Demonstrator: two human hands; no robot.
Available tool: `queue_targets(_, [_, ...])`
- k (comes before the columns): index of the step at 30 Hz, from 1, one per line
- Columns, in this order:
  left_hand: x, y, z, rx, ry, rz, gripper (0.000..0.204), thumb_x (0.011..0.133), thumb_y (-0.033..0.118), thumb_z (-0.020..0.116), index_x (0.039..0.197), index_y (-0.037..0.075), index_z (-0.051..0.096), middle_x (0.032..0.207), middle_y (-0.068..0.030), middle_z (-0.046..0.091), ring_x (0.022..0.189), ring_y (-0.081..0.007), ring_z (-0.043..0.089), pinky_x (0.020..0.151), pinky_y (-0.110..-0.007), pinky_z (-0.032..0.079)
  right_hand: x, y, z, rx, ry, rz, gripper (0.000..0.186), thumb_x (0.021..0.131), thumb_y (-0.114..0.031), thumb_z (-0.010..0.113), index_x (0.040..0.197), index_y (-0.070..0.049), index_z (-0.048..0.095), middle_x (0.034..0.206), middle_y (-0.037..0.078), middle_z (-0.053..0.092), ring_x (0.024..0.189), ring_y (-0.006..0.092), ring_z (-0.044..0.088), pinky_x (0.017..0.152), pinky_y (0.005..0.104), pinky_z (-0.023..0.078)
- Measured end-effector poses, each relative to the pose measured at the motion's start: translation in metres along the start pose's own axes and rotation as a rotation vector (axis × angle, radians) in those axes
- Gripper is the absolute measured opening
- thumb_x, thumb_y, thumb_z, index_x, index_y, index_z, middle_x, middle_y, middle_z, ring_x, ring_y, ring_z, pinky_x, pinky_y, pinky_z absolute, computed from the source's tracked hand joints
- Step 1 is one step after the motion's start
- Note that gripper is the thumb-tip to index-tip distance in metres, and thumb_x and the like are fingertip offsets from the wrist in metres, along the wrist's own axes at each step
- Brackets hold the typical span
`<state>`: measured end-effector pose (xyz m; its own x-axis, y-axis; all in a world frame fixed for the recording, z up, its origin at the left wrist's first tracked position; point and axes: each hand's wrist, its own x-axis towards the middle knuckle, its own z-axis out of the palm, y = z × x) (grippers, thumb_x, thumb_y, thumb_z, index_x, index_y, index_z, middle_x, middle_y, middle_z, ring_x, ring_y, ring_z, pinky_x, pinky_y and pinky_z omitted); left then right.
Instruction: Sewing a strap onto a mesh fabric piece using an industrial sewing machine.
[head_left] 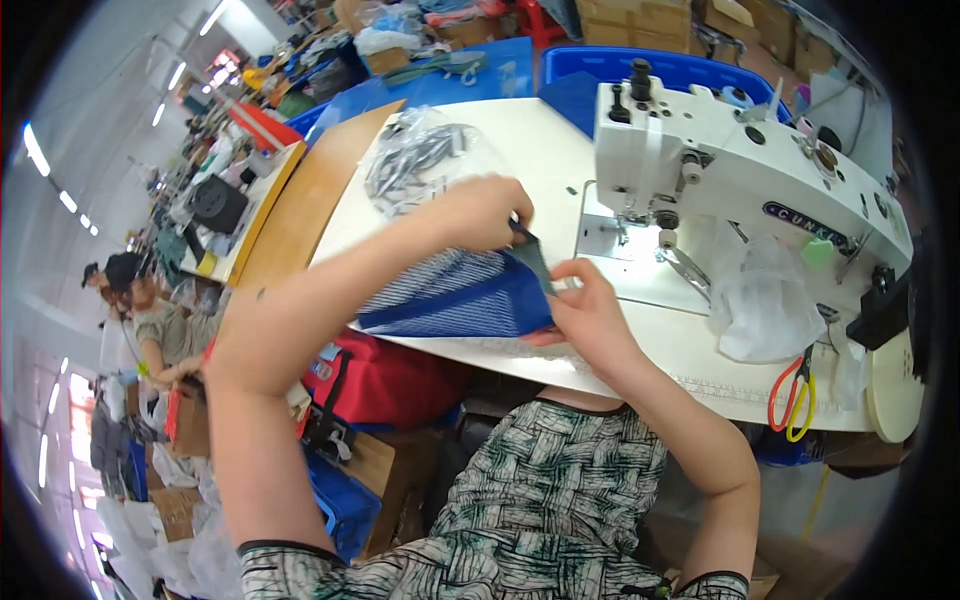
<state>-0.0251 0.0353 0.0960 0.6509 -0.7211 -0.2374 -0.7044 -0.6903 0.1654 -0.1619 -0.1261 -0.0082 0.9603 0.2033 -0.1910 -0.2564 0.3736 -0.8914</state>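
My left hand reaches over the white sewing table and grips the far corner of a blue piece of fabric with white stripes and a grey-green edge. Its fingers are closed on a dark bit of that edge. Pinching the right end of the same fabric is my right hand, thumb and fingers pressed together. The fabric lies partly on the table and partly lifted between the hands. To the right of both hands stands a white sewing machine, its lit needle area apart from the fabric.
A clear plastic bag of grey strips lies beyond my left forearm. Near the table's right edge are a crumpled white plastic bag and red-and-yellow scissors. A blue crate stands behind the machine; a red bag is below the table edge.
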Motion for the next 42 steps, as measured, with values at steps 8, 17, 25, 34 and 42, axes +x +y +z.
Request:
queue_targets(8, [0.076, 0.033, 0.096, -0.534, 0.161, 0.043, 0.02, 0.074, 0.003, 0.084, 0.088, -0.001, 0.07, 0.077, -0.0138, 0.072, 0.071, -0.0213, 0.069, 0.071, -0.034, 0.054, -0.033, -0.021, -0.083, -0.701, 0.192, 0.021, 0.015, 0.092, -0.003, 0.07, 0.1, -0.002, 0.057, 0.07, 0.011, 0.068, 0.06, 0.0269, 0.07, 0.056, 0.0352, 0.055])
queue_targets(17, [0.092, 0.024, 0.095, -0.637, 0.08, 0.088, 0.028, 0.069, 0.011, 0.086, 0.088, 0.003, 0.066, 0.079, -0.014, 0.068, 0.077, -0.0277, 0.068, 0.07, -0.036, 0.052, -0.008, -0.009, -0.104, -1.345, 0.111, -0.701, 0.032, 0.08, -0.01, 0.078, 0.112, -0.009, 0.074, 0.109, 0.004, 0.066, 0.099, 0.0261, 0.059, 0.081, 0.0373, 0.051])
queue_targets(25, [0.046, 0.041, 0.068, -0.369, 0.271, 0.21, 0.021, 0.077, 0.01, 0.076, 0.093, 0.006, 0.064, 0.102, -0.0114, 0.065, 0.1, -0.0298, 0.062, 0.094, -0.045, 0.043, -0.009, -0.003, -0.106, -1.366, 0.096, -0.572, 0.032, 0.08, -0.007, 0.075, 0.111, -0.007, 0.074, 0.118, 0.005, 0.065, 0.104, 0.0294, 0.057, 0.083, 0.043, 0.045])
queue_targets(34, [0.036, 0.034, 0.088, -0.159, 0.021, 0.388, 0.062, 0.087, 0.025, 0.074, 0.144, 0.012, 0.054, 0.127, -0.0046, 0.06, 0.118, -0.0227, 0.058, 0.102, -0.045, 0.037, -0.013, -0.006, -0.11, -1.382, 0.078, -0.555, 0.02, 0.077, -0.006, 0.073, 0.097, -0.006, 0.07, 0.125, 0.008, 0.064, 0.11, 0.0314, 0.056, 0.088, 0.044, 0.045])
queue_targets(42, [0.053, 0.029, 0.114, -0.254, 0.299, 0.62, 0.052, 0.091, 0.026, 0.072, 0.14, 0.016, 0.058, 0.131, -0.0055, 0.058, 0.116, -0.0247, 0.057, 0.095, -0.042, 0.037, -0.013, -0.006, -0.111, -1.401, 0.071, -0.525, 0.019, 0.08, -0.008, 0.072, 0.099, -0.008, 0.07, 0.116, 0.011, 0.063, 0.11, 0.034, 0.055, 0.088, 0.0457, 0.045])
